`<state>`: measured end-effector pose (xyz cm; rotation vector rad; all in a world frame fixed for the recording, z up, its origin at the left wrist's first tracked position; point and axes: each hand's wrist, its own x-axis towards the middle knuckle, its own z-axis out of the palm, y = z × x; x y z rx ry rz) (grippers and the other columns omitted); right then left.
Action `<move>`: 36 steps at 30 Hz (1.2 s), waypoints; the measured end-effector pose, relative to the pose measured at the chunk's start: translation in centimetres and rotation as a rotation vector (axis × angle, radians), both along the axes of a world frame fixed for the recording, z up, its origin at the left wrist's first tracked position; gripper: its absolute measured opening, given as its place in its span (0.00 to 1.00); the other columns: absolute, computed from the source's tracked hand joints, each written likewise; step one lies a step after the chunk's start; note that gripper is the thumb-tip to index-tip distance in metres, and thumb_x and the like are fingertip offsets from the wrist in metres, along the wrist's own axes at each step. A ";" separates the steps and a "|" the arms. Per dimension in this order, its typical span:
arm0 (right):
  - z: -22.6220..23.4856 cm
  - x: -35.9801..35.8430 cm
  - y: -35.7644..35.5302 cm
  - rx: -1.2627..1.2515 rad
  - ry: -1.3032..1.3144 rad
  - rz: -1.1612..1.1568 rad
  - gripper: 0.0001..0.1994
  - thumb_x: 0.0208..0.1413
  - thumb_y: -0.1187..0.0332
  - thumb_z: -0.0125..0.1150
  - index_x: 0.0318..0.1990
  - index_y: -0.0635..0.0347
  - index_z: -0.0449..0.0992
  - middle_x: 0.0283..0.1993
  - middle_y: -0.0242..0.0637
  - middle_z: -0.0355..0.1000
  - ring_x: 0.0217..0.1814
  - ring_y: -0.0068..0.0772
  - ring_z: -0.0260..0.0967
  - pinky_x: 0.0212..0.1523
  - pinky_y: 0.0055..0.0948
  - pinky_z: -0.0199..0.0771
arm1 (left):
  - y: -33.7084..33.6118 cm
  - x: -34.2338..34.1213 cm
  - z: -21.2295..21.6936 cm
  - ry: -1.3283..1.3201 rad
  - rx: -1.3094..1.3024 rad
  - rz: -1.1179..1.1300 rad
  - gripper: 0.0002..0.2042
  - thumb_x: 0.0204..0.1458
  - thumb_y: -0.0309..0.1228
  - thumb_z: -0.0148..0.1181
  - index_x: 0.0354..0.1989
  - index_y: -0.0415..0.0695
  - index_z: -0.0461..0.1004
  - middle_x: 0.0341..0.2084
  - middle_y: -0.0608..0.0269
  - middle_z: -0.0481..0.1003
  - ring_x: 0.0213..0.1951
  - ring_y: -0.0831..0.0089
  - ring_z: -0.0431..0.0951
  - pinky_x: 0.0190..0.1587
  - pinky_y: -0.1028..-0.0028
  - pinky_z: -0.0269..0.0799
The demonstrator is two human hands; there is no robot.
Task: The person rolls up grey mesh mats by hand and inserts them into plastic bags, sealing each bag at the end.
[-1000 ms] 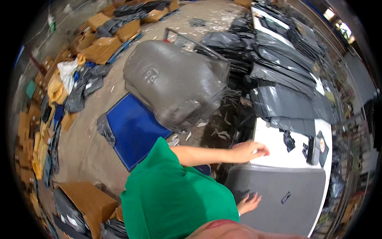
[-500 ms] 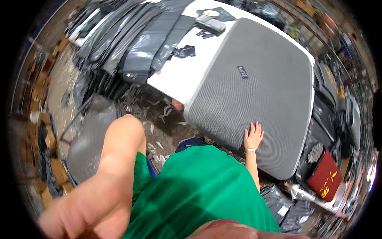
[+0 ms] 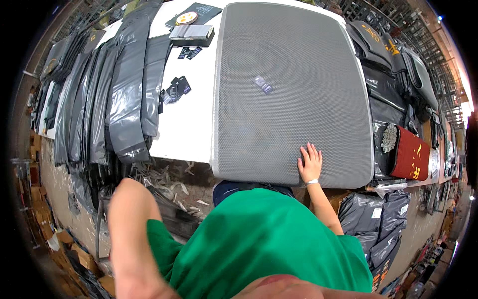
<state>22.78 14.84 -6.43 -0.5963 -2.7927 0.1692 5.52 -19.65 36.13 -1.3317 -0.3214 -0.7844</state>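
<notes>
My right hand lies flat on the near edge of a large grey textured mat, its fingers stretched out and holding nothing. The mat has rounded corners and covers much of the white table. A small dark printed card rests on the mat, beyond my hand. My left arm is bent up close at the lower left, and its hand is outside the picture.
Left of the mat are loose small cards, a box of cards and a round sticker roll. Long grey plastic-wrapped packs cover the left end. To the right are a dark red mat, a grey fluffy piece and wrapped bundles.
My view has turned, so the table now looks straighter. My left hand has left the picture at the bottom. My right hand stays flat on the mat.
</notes>
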 end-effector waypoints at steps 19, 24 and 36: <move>0.0 1.7 2.1 -0.704 0.026 0.073 0.20 0.51 0.56 0.60 0.51 0.50 0.73 0.64 0.39 0.59 0.70 0.41 0.47 0.69 0.52 0.28 | -1.6 7.5 -51.1 -2.917 -0.917 -0.359 0.42 0.39 0.14 0.47 0.67 0.38 0.38 0.66 0.44 0.44 0.67 0.56 0.47 0.63 0.67 0.49; 2.7 7.6 5.7 -1.488 0.164 0.038 0.12 0.57 0.65 0.55 0.46 0.61 0.76 0.43 0.34 0.76 0.48 0.28 0.71 0.61 0.38 0.57 | 2.0 8.9 -52.2 -2.745 -0.524 0.041 0.43 0.38 0.16 0.56 0.66 0.36 0.41 0.65 0.43 0.47 0.66 0.55 0.49 0.62 0.64 0.51; -10.6 31.4 8.7 -1.764 0.252 -0.836 0.11 0.59 0.67 0.52 0.47 0.60 0.73 0.39 0.36 0.76 0.37 0.26 0.74 0.35 0.23 0.72 | -0.6 6.5 -54.3 -2.831 -0.421 -0.003 0.34 0.38 0.17 0.54 0.57 0.38 0.49 0.49 0.50 0.63 0.44 0.65 0.67 0.43 0.72 0.68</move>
